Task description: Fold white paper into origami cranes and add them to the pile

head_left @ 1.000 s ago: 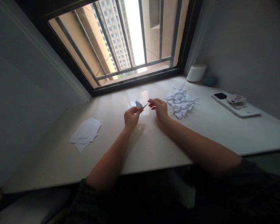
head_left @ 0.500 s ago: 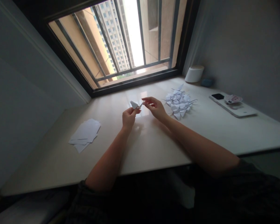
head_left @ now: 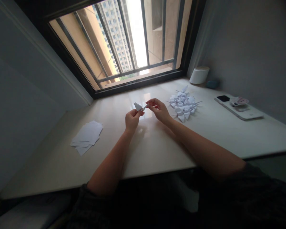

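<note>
A small white origami crane point(head_left: 138, 106) is held above the table between my two hands. My left hand point(head_left: 132, 119) is closed, pinching its body from below between thumb and fingers. At the crane's right side, the thumb and fingertips of my right hand point(head_left: 157, 107) close on a thin folded point. My fingers hide part of the folded paper. Right of my right hand lies a pile of folded white paper cranes point(head_left: 184, 105). Off to the left, a loose stack of white paper sheets point(head_left: 87, 135) lies flat.
The pale table point(head_left: 152, 152) runs up to a barred window point(head_left: 133, 41). A phone point(head_left: 238, 108) with a round grip lies at the right. Behind it stand a white rounded container point(head_left: 199, 75) and a dark blue object point(head_left: 212, 84) near the wall.
The right fingertips have shifted slightly along the crane's thin point, which shows less than before. My left hand keeps its pinch almost in place.
</note>
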The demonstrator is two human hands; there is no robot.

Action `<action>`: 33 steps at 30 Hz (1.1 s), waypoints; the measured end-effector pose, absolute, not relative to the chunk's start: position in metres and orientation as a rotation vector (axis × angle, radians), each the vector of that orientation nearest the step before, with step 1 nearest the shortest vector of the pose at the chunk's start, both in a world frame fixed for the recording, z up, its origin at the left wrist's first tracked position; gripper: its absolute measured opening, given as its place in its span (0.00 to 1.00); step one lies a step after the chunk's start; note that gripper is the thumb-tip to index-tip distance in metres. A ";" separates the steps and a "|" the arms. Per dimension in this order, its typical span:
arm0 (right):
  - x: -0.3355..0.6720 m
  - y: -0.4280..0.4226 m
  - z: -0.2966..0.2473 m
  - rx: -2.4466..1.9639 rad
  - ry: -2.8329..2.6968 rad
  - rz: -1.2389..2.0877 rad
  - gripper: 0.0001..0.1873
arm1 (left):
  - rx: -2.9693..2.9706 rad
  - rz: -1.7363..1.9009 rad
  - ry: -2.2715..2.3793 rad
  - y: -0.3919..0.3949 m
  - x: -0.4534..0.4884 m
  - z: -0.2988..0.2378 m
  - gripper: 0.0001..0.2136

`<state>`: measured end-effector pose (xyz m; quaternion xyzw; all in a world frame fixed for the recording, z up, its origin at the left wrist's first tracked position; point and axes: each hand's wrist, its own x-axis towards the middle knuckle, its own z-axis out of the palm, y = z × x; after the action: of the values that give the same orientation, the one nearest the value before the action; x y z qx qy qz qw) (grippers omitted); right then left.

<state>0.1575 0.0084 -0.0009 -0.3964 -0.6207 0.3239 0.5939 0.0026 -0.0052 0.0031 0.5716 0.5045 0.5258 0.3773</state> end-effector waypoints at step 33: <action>0.158 -0.007 0.006 -0.969 -1.595 0.342 0.10 | 1.312 1.352 1.260 -0.008 0.002 0.007 0.16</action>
<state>0.1577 -0.0071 0.0060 -0.4152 -0.6831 0.1463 0.5827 0.0025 -0.0078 0.0066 0.5242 0.5037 0.5404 0.4237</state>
